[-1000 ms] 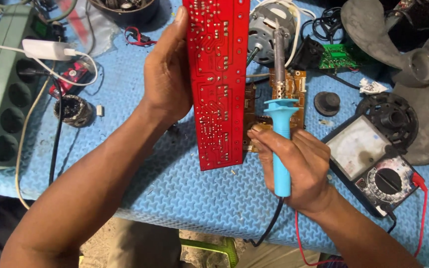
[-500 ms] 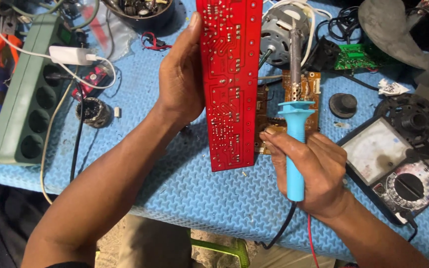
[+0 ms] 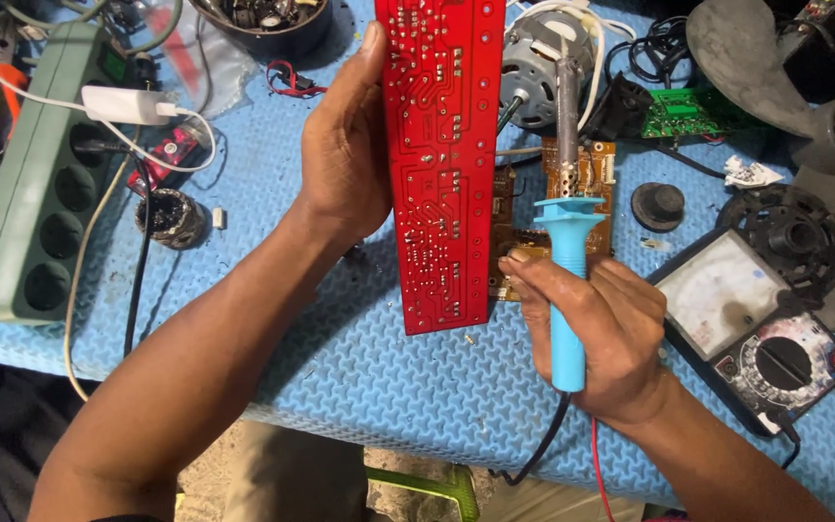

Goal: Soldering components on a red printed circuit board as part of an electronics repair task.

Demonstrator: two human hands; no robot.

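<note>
Left hand [image 3: 345, 155] grips the long red circuit board [image 3: 442, 155] by its left edge, fingers wrapped behind, thumb along the side; board stands upright on its short end, solder side facing the camera. Right hand [image 3: 596, 333] is closed around the blue handle of a soldering iron [image 3: 566, 280], tip pointing away, just right of the board (tip not touching it, as far as I can tell). Between the hands, behind the board, a brown circuit board [image 3: 587, 174] lies on the blue foam mat [image 3: 340, 367]. Right of the right hand: an analog multimeter [image 3: 756, 329] with red lead. Beyond the iron tip: a small motor [image 3: 533, 63]. Far left of the left hand: a green power strip [image 3: 36, 193].
</note>
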